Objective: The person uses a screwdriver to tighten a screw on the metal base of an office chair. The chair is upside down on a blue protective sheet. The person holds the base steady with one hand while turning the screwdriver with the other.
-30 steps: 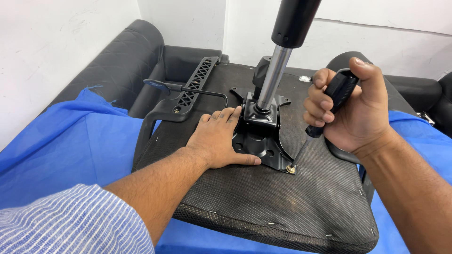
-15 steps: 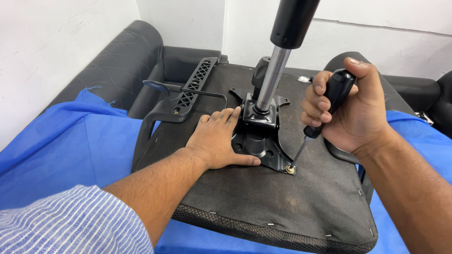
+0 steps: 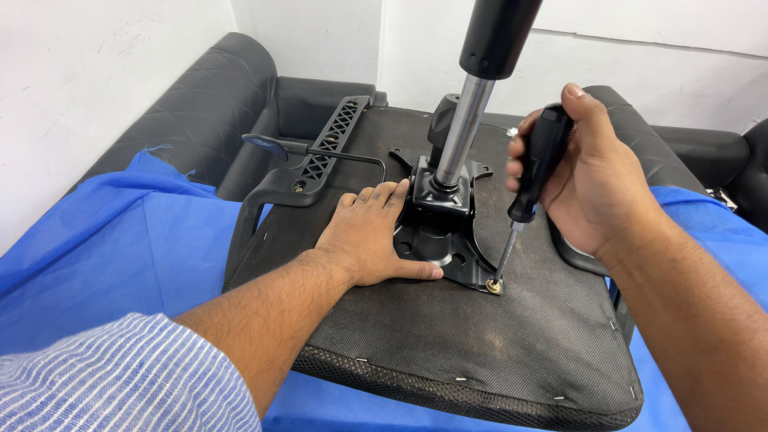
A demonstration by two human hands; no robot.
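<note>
Head view looks down on the screw [image 3: 495,286] at the near right corner of the black mounting plate [image 3: 439,240], which sits in the middle of the upturned chair seat [image 3: 480,344]. I judge this to be the fastening step: the screwdriver [image 3: 528,188] tip sits in that screw head, its shaft tilted up and to the right into my right hand [image 3: 596,180], whose fingers are wrapped tight round the black handle. My left hand [image 3: 372,236] lies flat and open on the seat, fingertips touching the plate's left edge, gripping nothing. From the plate the gas cylinder [image 3: 468,120] rises toward the camera. At the far left lie an armrest [image 3: 316,160] and a lever [image 3: 312,150]; blue cloth [image 3: 120,240] spreads beneath. Next move, I think, calls for steady downward pressure with the tip kept seated.
</note>
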